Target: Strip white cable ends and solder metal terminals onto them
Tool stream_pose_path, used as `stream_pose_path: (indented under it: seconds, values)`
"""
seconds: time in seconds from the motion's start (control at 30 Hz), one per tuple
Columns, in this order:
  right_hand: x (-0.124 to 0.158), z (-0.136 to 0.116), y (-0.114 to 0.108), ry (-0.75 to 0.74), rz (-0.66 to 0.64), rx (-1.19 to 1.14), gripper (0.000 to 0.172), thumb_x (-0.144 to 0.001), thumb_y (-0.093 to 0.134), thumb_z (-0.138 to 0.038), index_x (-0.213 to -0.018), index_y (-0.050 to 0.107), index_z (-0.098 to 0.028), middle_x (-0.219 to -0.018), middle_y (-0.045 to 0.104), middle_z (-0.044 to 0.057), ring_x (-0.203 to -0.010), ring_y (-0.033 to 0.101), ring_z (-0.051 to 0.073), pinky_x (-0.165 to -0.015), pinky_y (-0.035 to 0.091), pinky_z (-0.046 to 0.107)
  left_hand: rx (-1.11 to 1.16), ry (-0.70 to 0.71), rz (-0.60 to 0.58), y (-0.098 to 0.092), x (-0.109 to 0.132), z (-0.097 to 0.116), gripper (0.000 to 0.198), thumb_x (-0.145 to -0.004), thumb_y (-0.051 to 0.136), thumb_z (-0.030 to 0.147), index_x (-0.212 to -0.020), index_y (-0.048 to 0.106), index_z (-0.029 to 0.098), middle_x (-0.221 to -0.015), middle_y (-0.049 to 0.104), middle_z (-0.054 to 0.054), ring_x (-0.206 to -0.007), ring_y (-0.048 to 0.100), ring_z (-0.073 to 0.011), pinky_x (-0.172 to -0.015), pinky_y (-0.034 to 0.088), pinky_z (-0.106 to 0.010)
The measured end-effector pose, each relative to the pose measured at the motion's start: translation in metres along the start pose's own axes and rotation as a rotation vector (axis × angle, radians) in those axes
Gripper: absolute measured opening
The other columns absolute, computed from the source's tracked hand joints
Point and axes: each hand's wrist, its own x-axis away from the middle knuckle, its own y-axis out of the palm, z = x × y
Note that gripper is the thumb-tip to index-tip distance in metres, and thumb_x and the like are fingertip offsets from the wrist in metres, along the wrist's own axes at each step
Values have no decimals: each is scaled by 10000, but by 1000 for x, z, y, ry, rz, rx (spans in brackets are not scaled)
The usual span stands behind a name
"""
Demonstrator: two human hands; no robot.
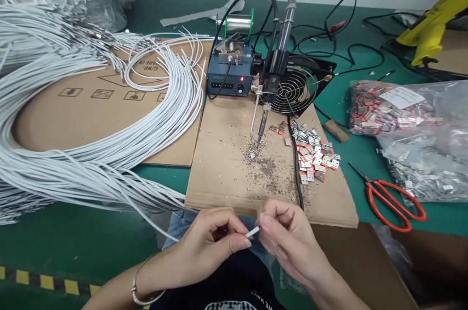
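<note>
Curled fingers [227, 218] pinch slim white cable [252, 232].

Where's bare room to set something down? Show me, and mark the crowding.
The left part of the cardboard board, between the blue box and front edge, left of the dark debris, is nearly bare. So is printed cardboard inside the looped white cables. Crowded: the board's right side, with metal connectors; beyond it, plastic bags and scissors.

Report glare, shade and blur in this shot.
Head view: glints on the metal plugs and whitish glare on the lower plastic bag; head view: the cardboard at lower right looks dim; head view: left hand, right hand and white cable show no heavy blur.
</note>
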Motion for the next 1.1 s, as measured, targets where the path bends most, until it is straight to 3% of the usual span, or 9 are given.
stream_pose_path:
  seconds: [0.07,0.17,0.3,0.57,0.7,0.87,0.93,1.03,1.1]
  values:
    - [-2,-1,-2,-76,71,-66,369,-821,602,-421,-557,471,-199,-439,297,-98,-335,154,40,-308,171,176,172,-27,23,0,0,0,307,-760,653,429,-690,595,136,-600,509,24,-440,413,-49,-408,297,-180]
    - [-1,-2,-4,-160,145,166,215,-793,661,-315,-621,588,-210,-495,456,-51,-412,372,76,-395,319,198,325,-106,61,1,-1,1,358,-728,667,486,-698,590,138,-553,523,31,-368,388,-34,-344,245,-164]
    - [-1,-2,2,-146,-57,454,60,-729,720,-263,-769,702,-223,-619,591,4,-534,501,129,-477,393,249,295,-122,41,1,-1,1,380,-752,626,517,-716,581,142,-540,516,32,-356,386,-40,-327,252,-161]
    - [-2,-19,-2,-133,-105,684,131,-805,642,-292,-707,688,-219,-624,592,12,-545,478,130,-463,350,250,-419,293,168,-1,2,-1,151,-881,528,215,-816,647,149,-650,538,-15,-583,497,-112,-543,379,-220]
    - [-2,-12,2,-184,-63,481,172,-788,656,-240,-624,629,-196,-561,554,-9,-510,465,112,-447,341,230,-518,367,184,1,3,0,99,-874,536,164,-851,631,147,-659,546,-14,-595,486,-110,-564,372,-217]
    - [-6,2,10,-264,51,136,218,-785,644,-317,-620,550,-210,-527,474,-40,-451,402,101,-408,326,222,-364,333,195,4,1,3,86,-861,563,190,-812,634,185,-636,528,13,-567,464,-96,-541,361,-206]
    - [-2,-6,-8,-389,220,240,208,-800,620,-328,-632,546,-230,-546,477,-35,-493,439,123,-453,360,246,-249,257,180,2,2,2,96,-852,577,221,-784,636,189,-628,527,18,-537,453,-85,-506,349,-199]
    - [11,-33,-64,-517,623,654,55,-753,666,-260,-737,615,-248,-691,590,28,-647,542,195,-588,405,318,21,87,115,-2,1,-5,152,-830,604,302,-753,621,172,-608,528,27,-432,423,-53,-409,311,-179]
    - [22,-54,-111,-161,691,1449,143,-810,548,-394,-835,624,-275,-737,643,69,-664,589,248,-580,419,362,228,14,86,-3,-1,-10,214,-793,641,365,-732,607,163,-560,532,34,-378,438,-48,-370,306,-166]
